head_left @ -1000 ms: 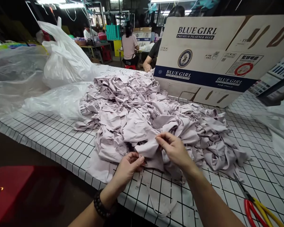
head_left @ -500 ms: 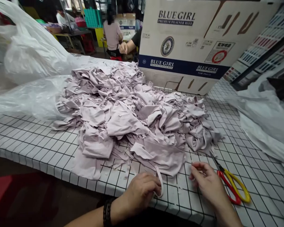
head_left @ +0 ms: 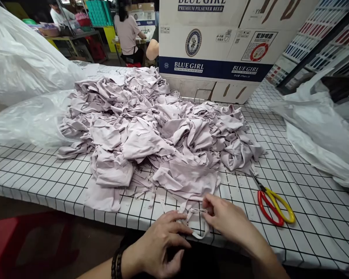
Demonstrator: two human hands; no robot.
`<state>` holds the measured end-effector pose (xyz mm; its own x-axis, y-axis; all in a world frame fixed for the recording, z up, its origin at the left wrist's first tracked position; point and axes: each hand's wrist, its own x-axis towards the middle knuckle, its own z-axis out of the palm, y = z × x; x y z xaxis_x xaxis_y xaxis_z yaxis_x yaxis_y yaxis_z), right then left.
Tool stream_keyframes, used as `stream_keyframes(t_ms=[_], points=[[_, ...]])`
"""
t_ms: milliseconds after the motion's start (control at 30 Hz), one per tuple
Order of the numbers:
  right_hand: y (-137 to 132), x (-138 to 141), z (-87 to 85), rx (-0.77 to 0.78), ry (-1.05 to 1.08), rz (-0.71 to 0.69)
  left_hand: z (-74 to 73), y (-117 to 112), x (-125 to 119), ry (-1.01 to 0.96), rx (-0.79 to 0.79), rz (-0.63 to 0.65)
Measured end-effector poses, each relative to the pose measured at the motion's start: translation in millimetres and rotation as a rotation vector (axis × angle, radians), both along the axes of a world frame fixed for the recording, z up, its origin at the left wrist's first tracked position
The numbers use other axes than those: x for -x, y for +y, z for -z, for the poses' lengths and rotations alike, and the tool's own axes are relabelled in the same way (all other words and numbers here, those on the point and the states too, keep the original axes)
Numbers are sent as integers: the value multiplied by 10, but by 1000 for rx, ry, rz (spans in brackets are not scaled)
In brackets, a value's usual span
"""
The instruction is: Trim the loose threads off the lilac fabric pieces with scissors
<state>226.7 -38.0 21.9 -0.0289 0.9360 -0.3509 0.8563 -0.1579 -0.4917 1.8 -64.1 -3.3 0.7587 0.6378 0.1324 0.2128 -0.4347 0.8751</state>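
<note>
A narrow pale strip of fabric [head_left: 202, 234] curls in a loop at the table's front edge. My right hand [head_left: 225, 219] pinches part of it between thumb and fingers. On the other side of the loop is my left hand [head_left: 163, 242], a dark beaded bracelet on its wrist. Its fingers are spread with the thumb apart, and the upper fingertips lie against the strip. Just beyond both hands spreads a large heap of pale lilac fabric pieces [head_left: 148, 139]. Scissors [head_left: 275, 205] with one red and one yellow handle lie to the right of my right hand.
A white-and-blue carton [head_left: 212, 46] stands behind the heap on the checked tablecloth [head_left: 279, 155]. Plastic bags lie left [head_left: 31, 120] and right [head_left: 317, 135]. A red stool [head_left: 31, 244] is at lower left. People sit beyond the table.
My right hand has moved left to the strip and now pinches it. My left hand has loosened from a closed grip and spread its fingers. The whole view has shifted slightly.
</note>
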Motion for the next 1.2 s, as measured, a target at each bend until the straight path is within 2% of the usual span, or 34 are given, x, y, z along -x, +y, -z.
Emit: stream_keyframes(t_ms=[33,100,167,233,333,433,567,633,700,733,800,867,900,1000,1100,1200], points=[[1,-37,-24,-37,-31,15,-7,-1,-9,0,27,-53],[30,-27,-48,-168,-49,-3,11,19,-48,39,64,-255],[101,84,-28,-323,-38,-93,54,67,-96,120,107,-498],[199,229,25,-401,-33,-177,95,132,-133,184,152,-629],[338,360,90,-389,-32,-203,124,224,-172,237,197,-595],[430,342,78,-357,24,-199,133,294,-228,257,227,-527],[496,238,-6,-342,119,-167,133,343,-318,143,339,-553],[487,189,-57,-399,131,-109,104,337,-337,31,572,-552],[427,146,-118,-485,129,-71,44,304,-332,-139,954,-523],[379,129,-151,-513,141,-111,6,280,-322,-231,1154,-508],[267,106,-205,-495,201,-308,-71,223,-294,-397,1448,-514],[173,101,-226,-400,256,-515,-130,168,-259,-485,1600,-546],[146,107,-219,-358,276,-567,-150,147,-241,-501,1658,-553],[166,159,-156,-351,353,-551,-202,118,-180,-515,1834,-526],[276,266,-112,-460,450,-461,-319,146,-121,-532,1903,-451],[373,402,-136,-646,521,-323,-499,214,-90,-626,1688,-379]])
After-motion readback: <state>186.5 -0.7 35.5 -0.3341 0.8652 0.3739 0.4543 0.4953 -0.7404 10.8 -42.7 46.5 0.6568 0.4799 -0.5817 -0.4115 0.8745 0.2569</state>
